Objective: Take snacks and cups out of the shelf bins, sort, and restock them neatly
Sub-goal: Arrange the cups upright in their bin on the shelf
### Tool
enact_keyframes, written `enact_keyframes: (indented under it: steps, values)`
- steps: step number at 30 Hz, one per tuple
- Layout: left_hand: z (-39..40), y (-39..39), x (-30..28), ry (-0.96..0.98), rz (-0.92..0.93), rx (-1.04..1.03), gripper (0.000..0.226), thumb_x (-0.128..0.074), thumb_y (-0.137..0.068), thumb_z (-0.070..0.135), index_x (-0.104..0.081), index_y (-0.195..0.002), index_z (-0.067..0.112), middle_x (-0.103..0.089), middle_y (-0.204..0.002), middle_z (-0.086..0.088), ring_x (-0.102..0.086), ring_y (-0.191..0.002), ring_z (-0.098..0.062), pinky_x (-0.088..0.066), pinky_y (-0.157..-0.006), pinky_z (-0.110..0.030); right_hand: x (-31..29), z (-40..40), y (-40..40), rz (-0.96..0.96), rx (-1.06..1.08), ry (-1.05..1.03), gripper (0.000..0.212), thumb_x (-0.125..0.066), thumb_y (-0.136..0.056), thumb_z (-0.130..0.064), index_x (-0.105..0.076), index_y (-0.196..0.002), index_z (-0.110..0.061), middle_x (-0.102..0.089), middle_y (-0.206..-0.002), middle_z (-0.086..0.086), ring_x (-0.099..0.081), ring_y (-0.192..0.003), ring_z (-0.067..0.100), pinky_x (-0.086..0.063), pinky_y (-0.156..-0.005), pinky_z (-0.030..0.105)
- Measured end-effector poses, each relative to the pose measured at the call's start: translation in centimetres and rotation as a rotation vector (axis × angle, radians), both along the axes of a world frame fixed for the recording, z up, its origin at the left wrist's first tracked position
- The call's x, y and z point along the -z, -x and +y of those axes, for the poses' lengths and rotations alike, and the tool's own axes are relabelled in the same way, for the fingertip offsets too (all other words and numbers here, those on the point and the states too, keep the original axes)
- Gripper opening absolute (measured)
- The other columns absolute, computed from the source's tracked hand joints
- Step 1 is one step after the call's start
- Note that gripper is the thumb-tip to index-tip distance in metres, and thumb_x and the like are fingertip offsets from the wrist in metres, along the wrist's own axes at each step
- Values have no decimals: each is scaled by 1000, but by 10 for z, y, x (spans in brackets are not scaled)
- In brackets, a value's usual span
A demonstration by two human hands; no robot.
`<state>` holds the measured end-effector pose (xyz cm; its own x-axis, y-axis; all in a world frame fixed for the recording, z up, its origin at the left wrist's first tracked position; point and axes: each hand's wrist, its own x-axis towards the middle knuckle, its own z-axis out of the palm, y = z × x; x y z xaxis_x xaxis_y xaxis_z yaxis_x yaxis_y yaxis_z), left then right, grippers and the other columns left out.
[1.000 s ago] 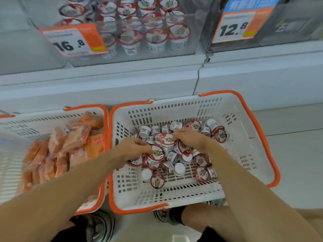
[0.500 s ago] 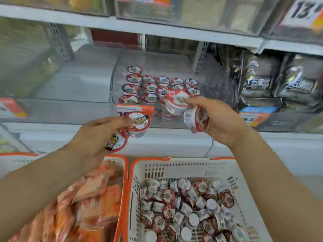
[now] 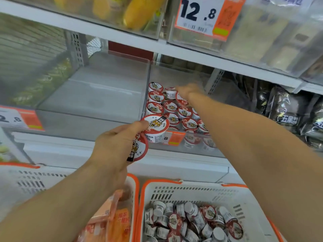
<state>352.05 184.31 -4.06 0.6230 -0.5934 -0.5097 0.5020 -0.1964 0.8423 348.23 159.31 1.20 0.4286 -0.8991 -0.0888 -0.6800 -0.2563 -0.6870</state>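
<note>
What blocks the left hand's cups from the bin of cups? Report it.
Nothing visible does. The left hand holds two cups just before the clear bin, whose top is open; the right hand works farther back.

Two hands: the left hand (image 3: 115,145) holds two cups (image 3: 155,130), the right hand (image 3: 187,90) reaches one cup (image 3: 171,93) in the clear bin (image 3: 174,142). Roughly fifteen cups stand there (front ones blurred). Two white baskets (image 3: 197,191), three price tags (image 3: 203,14), many loose cups uncountable
</note>
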Motion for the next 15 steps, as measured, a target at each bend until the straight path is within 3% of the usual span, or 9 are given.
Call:
enact_keyframes:
  steps: [3,5,7,10,13,15]
  values:
    - [-8,-21,15,-85,-55,-5,30,-70,-85,39,-66,-80,10,-67,-52,-6,-58,-42,-14,-40,-34,-16,7,-15,-10,67,-43,14,52,-59,-98,-44,-55,-135,-8,-58,-137,10,-63,-113,26,-56,-92,34]
    - [-12,-26,15,-117,-62,2,31,-68,-88,38,-64,-76,10,-70,-64,-14,-58,-44,-17,-41,-38,-20,10,-20,-11,82,-51,-26,58,-66,-94,-44,-53,-137,-7,-56,-139,11,-63,-111,27,-58,-91,39]
    - [-15,-29,15,-134,-56,-20,31,-69,-87,37,-62,-75,9,-71,-63,-14,-58,-51,-19,-40,-44,-24,16,-30,-12,85,-47,-40,63,-69,-90,-47,-54,-136,-7,-57,-140,13,-64,-113,30,-58,-93,42]
    - [-16,-32,14,-74,-42,-51,28,-70,-88,34,-63,-76,10,-71,-69,-12,-58,-46,-18,-41,-39,-21,22,-36,-9,34,-4,-49,73,-69,-87,-56,-51,-140,-9,-53,-146,13,-62,-115,31,-56,-95,42]
    - [-11,-33,16,-85,-41,-53,26,-71,-86,34,-63,-78,11,-64,-45,-2,-57,-49,-17,-40,-35,-19,21,-36,-3,-66,-52,-228,78,-68,-88,-54,-43,-148,-11,-43,-154,11,-63,-95,21,-62,-76,33]
    - [-13,-36,14,-145,-54,-26,29,-68,-88,37,-61,-78,10,-64,-48,-5,-56,-53,-18,-40,-39,-23,17,-35,0,-100,-126,-392,66,-71,-91,-37,-47,-145,-8,-42,-154,14,-65,-96,19,-62,-75,28]
